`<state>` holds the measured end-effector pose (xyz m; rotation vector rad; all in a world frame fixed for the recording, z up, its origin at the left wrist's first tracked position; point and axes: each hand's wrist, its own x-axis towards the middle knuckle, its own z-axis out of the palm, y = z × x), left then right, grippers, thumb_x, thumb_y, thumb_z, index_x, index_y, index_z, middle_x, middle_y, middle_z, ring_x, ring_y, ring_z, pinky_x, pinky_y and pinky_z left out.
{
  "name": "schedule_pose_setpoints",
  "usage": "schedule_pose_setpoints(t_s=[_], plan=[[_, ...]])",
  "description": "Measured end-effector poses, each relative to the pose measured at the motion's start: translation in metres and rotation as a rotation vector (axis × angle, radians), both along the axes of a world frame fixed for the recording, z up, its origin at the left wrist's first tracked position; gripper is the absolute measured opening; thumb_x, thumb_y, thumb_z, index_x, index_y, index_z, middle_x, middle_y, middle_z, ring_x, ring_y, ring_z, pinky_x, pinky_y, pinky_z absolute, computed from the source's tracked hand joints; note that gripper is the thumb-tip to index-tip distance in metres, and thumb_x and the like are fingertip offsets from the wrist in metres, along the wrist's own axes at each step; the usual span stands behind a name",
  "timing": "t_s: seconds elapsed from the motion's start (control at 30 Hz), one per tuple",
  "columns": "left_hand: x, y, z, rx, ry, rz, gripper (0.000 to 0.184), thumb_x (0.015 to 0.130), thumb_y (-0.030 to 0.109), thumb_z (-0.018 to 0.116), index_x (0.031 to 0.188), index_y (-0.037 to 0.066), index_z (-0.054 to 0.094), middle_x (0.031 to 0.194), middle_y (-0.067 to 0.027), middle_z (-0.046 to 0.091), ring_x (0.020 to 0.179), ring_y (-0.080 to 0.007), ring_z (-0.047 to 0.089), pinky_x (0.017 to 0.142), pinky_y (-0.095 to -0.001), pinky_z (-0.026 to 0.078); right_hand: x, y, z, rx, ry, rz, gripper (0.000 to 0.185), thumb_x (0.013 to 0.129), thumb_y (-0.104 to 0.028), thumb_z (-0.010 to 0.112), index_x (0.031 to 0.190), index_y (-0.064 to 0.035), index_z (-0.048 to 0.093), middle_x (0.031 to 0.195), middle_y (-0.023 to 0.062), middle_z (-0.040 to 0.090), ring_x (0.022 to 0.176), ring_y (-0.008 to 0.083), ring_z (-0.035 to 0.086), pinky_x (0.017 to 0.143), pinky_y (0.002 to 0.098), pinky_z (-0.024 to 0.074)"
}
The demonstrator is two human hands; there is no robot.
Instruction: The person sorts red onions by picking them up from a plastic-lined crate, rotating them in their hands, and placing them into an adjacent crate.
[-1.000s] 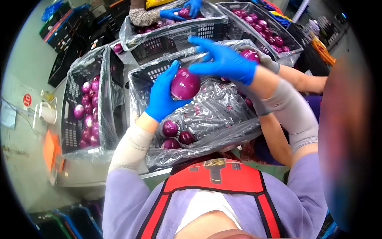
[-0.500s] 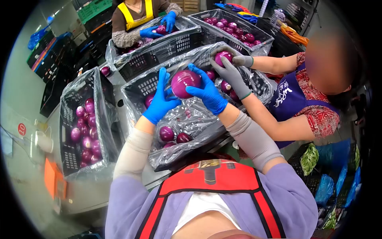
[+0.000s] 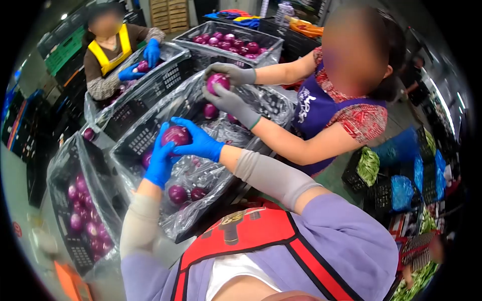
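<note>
A round purple onion (image 3: 176, 136) is held between my two blue-gloved hands, above a black crate lined with clear plastic (image 3: 133, 143). My left hand (image 3: 161, 159) is wrapped round its left and lower side. From the right, my right hand (image 3: 201, 142) grips it with thumb and fingers. Beneath, in the crate, lie two purple onions (image 3: 177, 194) (image 3: 199, 193) near the front corner, and another shows partly beside my left hand. Bits of peel are scattered on the plastic.
A co-worker's grey-gloved hands (image 3: 231, 103) hold an onion over the crate's far part. Another person's blue-gloved hands (image 3: 131, 73) work at a lined crate behind. Crates of onions stand at left (image 3: 78, 251) and back (image 3: 275, 44). Green vegetables (image 3: 368, 166) sit at right.
The view has swung to the right. My right hand, first apart from the onion, has closed on it beside my left hand. The co-worker's grey-gloved hands still hold an onion.
</note>
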<state>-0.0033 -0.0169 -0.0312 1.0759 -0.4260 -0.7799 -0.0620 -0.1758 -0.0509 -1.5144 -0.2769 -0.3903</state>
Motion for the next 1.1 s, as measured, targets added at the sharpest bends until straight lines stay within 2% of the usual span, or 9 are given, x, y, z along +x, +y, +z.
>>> schedule_pose_setpoints(t_s=[0.07, 0.2, 0.27, 0.37, 0.47, 0.57, 0.73, 1.0, 1.1], plan=[[0.002, 0.000, -0.003, 0.023, 0.002, -0.015, 0.074, 0.079, 0.031, 0.066, 0.143, 0.022, 0.031, 0.135, -0.0059, 0.044, 0.119, -0.0221, 0.049, 0.091, -0.0371, 0.049, 0.002, -0.002, -0.003, 0.001, 0.004, 0.005, 0.092, 0.069, -0.020, 0.083, 0.142, -0.0077, 0.028, 0.134, 0.0139, 0.043, 0.121, 0.0220, 0.045, 0.101, 0.0355, 0.0399], [0.004, -0.002, -0.007, -0.015, 0.029, -0.119, 0.069, 0.083, 0.035, 0.063, 0.143, 0.021, 0.031, 0.136, -0.0069, 0.043, 0.119, -0.0222, 0.049, 0.091, -0.0366, 0.049, -0.005, -0.004, -0.007, -0.023, 0.079, -0.075, 0.091, 0.069, -0.025, 0.083, 0.141, -0.0063, 0.030, 0.133, 0.0158, 0.044, 0.122, 0.0233, 0.044, 0.103, 0.0369, 0.0381], [0.003, -0.004, -0.009, -0.018, 0.036, -0.126, 0.069, 0.083, 0.036, 0.062, 0.143, 0.019, 0.030, 0.136, -0.0071, 0.044, 0.119, -0.0223, 0.049, 0.091, -0.0367, 0.048, -0.006, -0.005, -0.009, -0.071, 0.095, -0.131, 0.099, 0.065, -0.033, 0.083, 0.143, -0.0081, 0.026, 0.131, 0.0184, 0.046, 0.120, 0.0254, 0.047, 0.102, 0.0375, 0.0383], [0.003, -0.006, -0.014, 0.010, 0.047, -0.096, 0.073, 0.083, 0.036, 0.061, 0.144, 0.017, 0.026, 0.136, -0.0096, 0.042, 0.120, -0.0252, 0.047, 0.093, -0.0403, 0.047, -0.012, -0.003, -0.005, -0.084, 0.122, -0.184, 0.105, 0.065, -0.035, 0.083, 0.145, -0.0095, 0.021, 0.130, 0.0204, 0.047, 0.119, 0.0267, 0.048, 0.101, 0.0382, 0.0392], [0.009, -0.007, -0.022, 0.019, 0.041, -0.056, 0.075, 0.082, 0.035, 0.061, 0.145, 0.017, 0.024, 0.135, -0.0114, 0.041, 0.120, -0.0279, 0.046, 0.093, -0.0440, 0.046, -0.018, -0.002, 0.000, 0.009, 0.176, -0.164, 0.106, 0.067, -0.036, 0.082, 0.147, -0.0096, 0.017, 0.136, 0.0222, 0.041, 0.125, 0.0285, 0.042, 0.103, 0.0386, 0.0371], [0.005, -0.004, -0.021, 0.141, 0.008, -0.021, 0.072, 0.083, 0.037, 0.062, 0.143, 0.020, 0.027, 0.133, -0.0098, 0.042, 0.115, -0.0263, 0.049, 0.090, -0.0425, 0.047, -0.019, -0.001, -0.003, -0.266, 0.183, -0.213, 0.108, 0.066, -0.039, 0.082, 0.146, -0.0087, 0.017, 0.133, 0.0245, 0.044, 0.123, 0.0314, 0.046, 0.102, 0.0385, 0.0377], [-0.002, -0.006, -0.013, 0.207, 0.017, -0.003, 0.072, 0.084, 0.040, 0.062, 0.143, 0.021, 0.026, 0.136, -0.0090, 0.039, 0.116, -0.0264, 0.048, 0.085, -0.0400, 0.051, -0.020, 0.005, -0.003, -0.307, 0.099, -0.170, 0.104, 0.066, -0.037, 0.081, 0.145, -0.0091, 0.020, 0.133, 0.0219, 0.045, 0.121, 0.0305, 0.048, 0.101, 0.0380, 0.0390], [0.000, -0.003, -0.015, 0.215, 0.008, -0.041, 0.069, 0.083, 0.043, 0.062, 0.141, 0.021, 0.031, 0.134, -0.0085, 0.042, 0.113, -0.0248, 0.050, 0.083, -0.0407, 0.050, -0.024, -0.001, 0.000, -0.388, 0.180, -0.221, 0.099, 0.067, -0.040, 0.079, 0.145, -0.0130, 0.023, 0.124, 0.0217, 0.054, 0.115, 0.0313, 0.054, 0.097, 0.0382, 0.0421], [0.013, 0.000, -0.026, 0.222, 0.101, -0.132, 0.071, 0.082, 0.045, 0.062, 0.141, 0.021, 0.031, 0.131, -0.0085, 0.045, 0.110, -0.0250, 0.052, 0.082, -0.0402, 0.051, -0.024, -0.001, 0.000, -0.265, 0.190, -0.203, 0.095, 0.071, -0.040, 0.077, 0.145, -0.0142, 0.024, 0.123, 0.0208, 0.055, 0.114, 0.0293, 0.054, 0.097, 0.0376, 0.0426]])
